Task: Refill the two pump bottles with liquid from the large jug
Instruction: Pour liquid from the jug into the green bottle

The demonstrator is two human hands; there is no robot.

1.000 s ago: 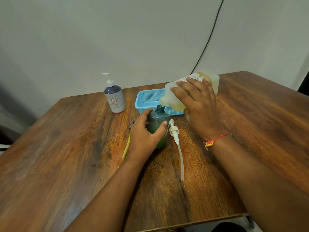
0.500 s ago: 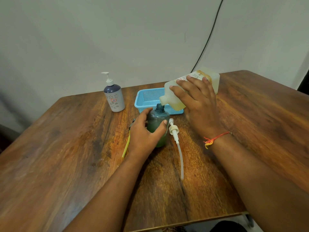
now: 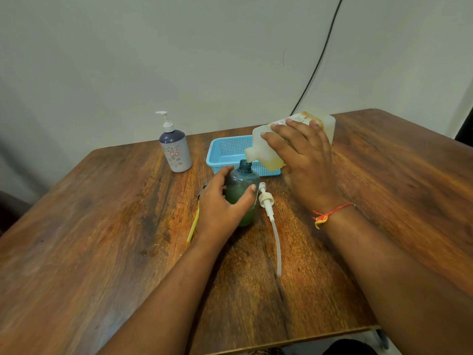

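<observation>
- while the left hand (image 3: 221, 208) wraps its fingers (image 3: 252, 188) round the green bottle (image 3: 242, 193), a slack hold could let it tip or skid on the table (image 3: 102, 226) as liquid lands.
- just right of those fingers lies the loose pump (image 3: 266, 201); a forearm sweep could knock it off.
- above the thumb, the jug (image 3: 263, 147), clasped by the right hand (image 3: 304, 160), has its spout at the open neck; a slight drift could spill liquid down the side.
- beyond, the basket (image 3: 225, 149) could catch drips.
- far left, the second pump bottle (image 3: 175, 152) stands capped, unfilled by my reading.
</observation>
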